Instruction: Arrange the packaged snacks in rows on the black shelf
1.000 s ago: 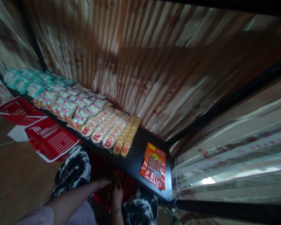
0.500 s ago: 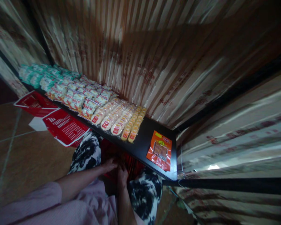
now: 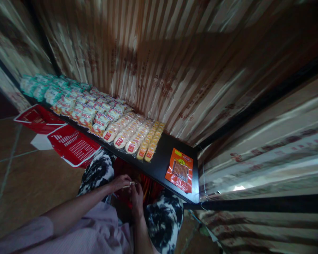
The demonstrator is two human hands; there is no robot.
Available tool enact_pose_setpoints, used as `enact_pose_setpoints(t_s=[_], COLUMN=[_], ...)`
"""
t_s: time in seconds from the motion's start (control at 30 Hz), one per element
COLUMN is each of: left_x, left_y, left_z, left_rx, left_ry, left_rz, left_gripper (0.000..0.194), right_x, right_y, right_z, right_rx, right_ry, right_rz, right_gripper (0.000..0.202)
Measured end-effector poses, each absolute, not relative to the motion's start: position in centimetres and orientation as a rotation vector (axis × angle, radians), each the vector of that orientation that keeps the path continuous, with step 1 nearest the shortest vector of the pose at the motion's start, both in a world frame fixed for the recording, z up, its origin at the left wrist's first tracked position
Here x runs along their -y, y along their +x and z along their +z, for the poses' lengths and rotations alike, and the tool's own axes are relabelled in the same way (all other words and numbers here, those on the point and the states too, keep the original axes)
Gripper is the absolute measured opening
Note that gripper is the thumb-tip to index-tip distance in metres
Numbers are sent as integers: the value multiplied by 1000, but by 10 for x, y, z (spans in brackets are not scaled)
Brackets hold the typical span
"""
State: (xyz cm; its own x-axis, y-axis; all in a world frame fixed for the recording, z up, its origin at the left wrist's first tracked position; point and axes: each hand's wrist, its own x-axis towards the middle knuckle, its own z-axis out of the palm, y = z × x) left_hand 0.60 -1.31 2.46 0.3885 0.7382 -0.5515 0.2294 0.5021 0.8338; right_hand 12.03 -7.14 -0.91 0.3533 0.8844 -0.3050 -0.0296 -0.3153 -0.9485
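Between my knees, below the shelf's front edge, my left hand (image 3: pixel 119 182) and my right hand (image 3: pixel 137 194) are close together with fingers pinched. A thin pale strip (image 3: pixel 127 185) runs from the fingers of one to the other; its kind is too small to make out. Just under them is a dark opening with shiny red and orange material (image 3: pixel 147 184), mostly in shadow. Nearest on the black shelf (image 3: pixel 163 165) above lie rows of round wrapped crackers (image 3: pixel 132 144) and narrower yellow packs (image 3: pixel 149 150). An orange snack packet (image 3: pixel 180 171) lies flat at the right end.
White snack bags (image 3: pixel 84 113) and green ones (image 3: pixel 39 88) fill the shelf's left part. Red printed bags (image 3: pixel 71 143) hang at its front. Pleated curtain (image 3: pixel 159 70) stands behind, with a black pole (image 3: pixel 262 106) at the right.
Both hands have come slightly lower and nearer to me, out of the shadow. The pale strip between the fingers now shows. The goods on the shelf stay in place.
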Motion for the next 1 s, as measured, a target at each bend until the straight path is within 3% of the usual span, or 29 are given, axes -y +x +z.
enact_pose_setpoints(t_s=[0.3, 0.5, 1.0], left_x=[4, 7, 15], left_y=[3, 18, 40], left_z=[51, 62, 100], left_rx=[-1049, -1053, -847], left_ry=[996, 875, 839], left_rz=[407, 466, 547], left_gripper=[32, 27, 42], right_x=[76, 81, 61], right_y=[132, 152, 185], right_z=[33, 42, 95], right_rx=[743, 755, 642], right_ry=[-1435, -1501, -1477], right_rz=[1246, 1189, 1044], right_gripper=[44, 53, 47])
